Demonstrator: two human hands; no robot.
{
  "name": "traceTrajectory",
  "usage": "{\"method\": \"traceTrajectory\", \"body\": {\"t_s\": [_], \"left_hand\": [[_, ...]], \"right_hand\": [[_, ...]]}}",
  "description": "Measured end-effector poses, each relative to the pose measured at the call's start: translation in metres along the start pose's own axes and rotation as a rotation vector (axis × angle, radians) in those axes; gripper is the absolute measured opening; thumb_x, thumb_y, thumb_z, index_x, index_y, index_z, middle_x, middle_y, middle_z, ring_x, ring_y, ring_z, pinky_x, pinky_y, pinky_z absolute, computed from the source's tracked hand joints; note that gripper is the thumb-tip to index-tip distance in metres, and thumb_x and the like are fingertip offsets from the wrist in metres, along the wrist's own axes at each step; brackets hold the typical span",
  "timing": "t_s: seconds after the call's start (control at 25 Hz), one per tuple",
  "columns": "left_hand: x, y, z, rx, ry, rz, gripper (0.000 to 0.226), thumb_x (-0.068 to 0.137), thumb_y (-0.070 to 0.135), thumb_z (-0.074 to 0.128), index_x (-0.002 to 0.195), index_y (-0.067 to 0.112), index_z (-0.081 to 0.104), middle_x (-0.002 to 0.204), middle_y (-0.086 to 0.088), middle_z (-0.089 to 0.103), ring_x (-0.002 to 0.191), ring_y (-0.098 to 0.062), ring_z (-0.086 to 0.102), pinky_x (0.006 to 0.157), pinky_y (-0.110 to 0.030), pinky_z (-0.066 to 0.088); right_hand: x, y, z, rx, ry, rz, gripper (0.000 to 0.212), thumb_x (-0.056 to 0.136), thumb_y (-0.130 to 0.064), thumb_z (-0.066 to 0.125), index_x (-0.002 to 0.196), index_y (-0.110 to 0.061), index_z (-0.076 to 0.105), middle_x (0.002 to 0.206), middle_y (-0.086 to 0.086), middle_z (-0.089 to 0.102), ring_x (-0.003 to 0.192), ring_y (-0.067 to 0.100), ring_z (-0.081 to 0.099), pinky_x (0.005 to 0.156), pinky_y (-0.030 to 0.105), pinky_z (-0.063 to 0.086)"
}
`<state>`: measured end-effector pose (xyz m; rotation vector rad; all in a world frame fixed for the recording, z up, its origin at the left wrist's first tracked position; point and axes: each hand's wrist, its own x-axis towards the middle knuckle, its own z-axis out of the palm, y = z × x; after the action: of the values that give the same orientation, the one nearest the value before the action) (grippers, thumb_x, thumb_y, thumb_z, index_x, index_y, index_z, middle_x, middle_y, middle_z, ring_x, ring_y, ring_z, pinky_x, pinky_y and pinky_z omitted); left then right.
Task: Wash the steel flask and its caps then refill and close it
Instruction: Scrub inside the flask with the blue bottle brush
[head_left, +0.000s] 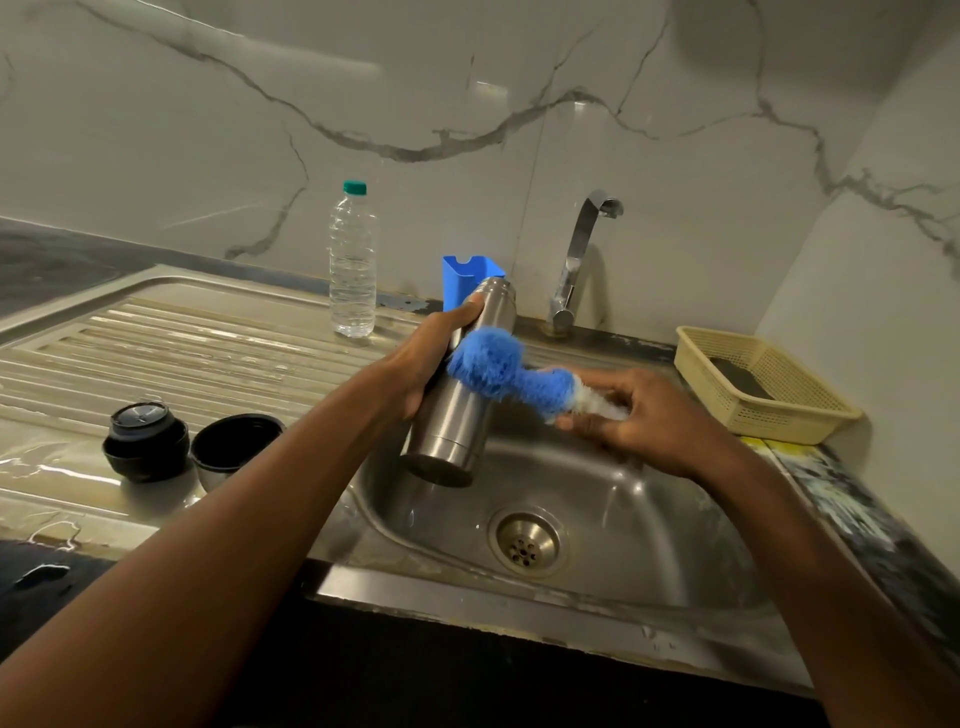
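Note:
My left hand (422, 358) grips the steel flask (457, 415) round its middle and holds it tilted over the sink basin (613, 499), mouth pointing away toward the wall. My right hand (644, 415) holds a bottle brush (498, 366) with blue and white bristles, and its blue tip lies against the flask's outer side. The black inner cap (145, 441) and the steel outer cap (236, 449), open side up, stand on the wet draining board (156, 353) to the left.
A clear plastic water bottle (352, 260) with a green lid stands at the back of the draining board. A blue holder (467, 283) sits behind the flask. The tap (576, 260) is shut off. A cream basket (753, 384) holding a dark pad sits at the right.

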<state>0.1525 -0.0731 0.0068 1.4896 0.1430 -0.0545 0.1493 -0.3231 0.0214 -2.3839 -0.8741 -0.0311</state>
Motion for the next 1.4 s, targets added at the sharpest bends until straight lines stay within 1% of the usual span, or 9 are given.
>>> {"method": "traceTrajectory", "body": {"t_s": [0.08,0.24,0.44,0.52,0.64,0.84,1.04,1.24,1.4], "left_hand": [[0.0,0.001,0.001,-0.002,0.003,0.004,0.058,0.098,0.065,0.048,0.122,0.014,0.06,0.097,-0.013,0.074,0.069,-0.021,0.075,0.06,-0.032,0.06],[-0.001,0.0,0.0,0.001,0.029,0.014,0.052,0.1,0.064,0.042,0.111,0.016,0.057,0.095,-0.012,0.07,0.069,-0.02,0.073,0.059,-0.032,0.058],[0.001,0.0,0.004,-0.005,-0.011,0.018,0.064,0.098,0.069,0.045,0.126,0.014,0.062,0.102,-0.017,0.075,0.075,-0.025,0.075,0.066,-0.035,0.061],[0.0,-0.001,0.005,0.011,-0.014,0.019,0.06,0.099,0.068,0.044,0.121,0.014,0.06,0.098,-0.015,0.074,0.071,-0.023,0.074,0.063,-0.034,0.061],[0.001,-0.002,0.003,0.037,0.0,0.019,0.054,0.1,0.065,0.043,0.116,0.016,0.058,0.095,-0.012,0.072,0.066,-0.019,0.074,0.057,-0.032,0.059],[-0.001,-0.001,0.005,-0.019,-0.042,0.018,0.061,0.1,0.066,0.045,0.124,0.013,0.062,0.092,-0.015,0.076,0.072,-0.027,0.074,0.064,-0.037,0.062],[-0.003,0.0,0.003,0.031,-0.008,0.024,0.051,0.103,0.062,0.041,0.113,0.016,0.06,0.089,-0.009,0.073,0.063,-0.018,0.074,0.053,-0.029,0.058],[0.0,-0.004,0.005,-0.01,-0.088,0.007,0.063,0.1,0.062,0.05,0.128,0.007,0.059,0.099,-0.019,0.074,0.079,-0.033,0.074,0.067,-0.039,0.061],[0.003,-0.006,0.005,-0.007,-0.14,-0.013,0.066,0.099,0.063,0.051,0.13,0.005,0.057,0.102,-0.025,0.072,0.079,-0.035,0.073,0.067,-0.041,0.061]], "right_hand": [[0.0,0.002,-0.001,0.014,0.053,0.0,0.052,0.087,-0.038,0.077,0.135,-0.046,0.058,0.077,0.002,0.075,0.056,0.018,0.065,0.052,0.036,0.058],[-0.004,0.0,0.0,0.151,-0.184,0.035,0.054,0.089,-0.032,0.076,0.138,-0.044,0.055,0.071,0.006,0.071,0.053,0.012,0.061,0.049,0.026,0.052],[0.003,0.008,0.002,0.033,0.129,-0.003,0.056,0.085,-0.04,0.08,0.137,-0.044,0.059,0.076,-0.014,0.073,0.061,0.009,0.066,0.054,0.028,0.054],[0.001,0.009,-0.001,0.109,-0.002,0.022,0.055,0.085,-0.04,0.078,0.136,-0.045,0.059,0.074,0.0,0.074,0.054,0.015,0.063,0.051,0.035,0.056],[-0.003,0.007,-0.002,0.122,-0.172,0.049,0.056,0.087,-0.037,0.077,0.138,-0.046,0.056,0.071,0.004,0.071,0.054,0.014,0.06,0.051,0.03,0.053],[0.006,0.013,0.001,-0.019,0.166,-0.019,0.056,0.086,-0.042,0.079,0.138,-0.044,0.058,0.089,-0.02,0.071,0.072,-0.002,0.067,0.063,0.025,0.052],[-0.003,0.007,-0.003,0.156,-0.112,0.032,0.05,0.084,-0.042,0.076,0.131,-0.048,0.059,0.074,0.007,0.073,0.053,0.016,0.061,0.052,0.033,0.054],[0.004,0.012,-0.001,0.038,0.22,0.001,0.053,0.09,-0.034,0.076,0.139,-0.039,0.057,0.07,-0.019,0.066,0.059,-0.004,0.062,0.05,0.012,0.046],[0.0,0.015,-0.006,0.16,0.047,0.022,0.047,0.09,-0.037,0.073,0.135,-0.036,0.061,0.064,-0.013,0.068,0.049,0.004,0.059,0.045,0.023,0.047]]}}
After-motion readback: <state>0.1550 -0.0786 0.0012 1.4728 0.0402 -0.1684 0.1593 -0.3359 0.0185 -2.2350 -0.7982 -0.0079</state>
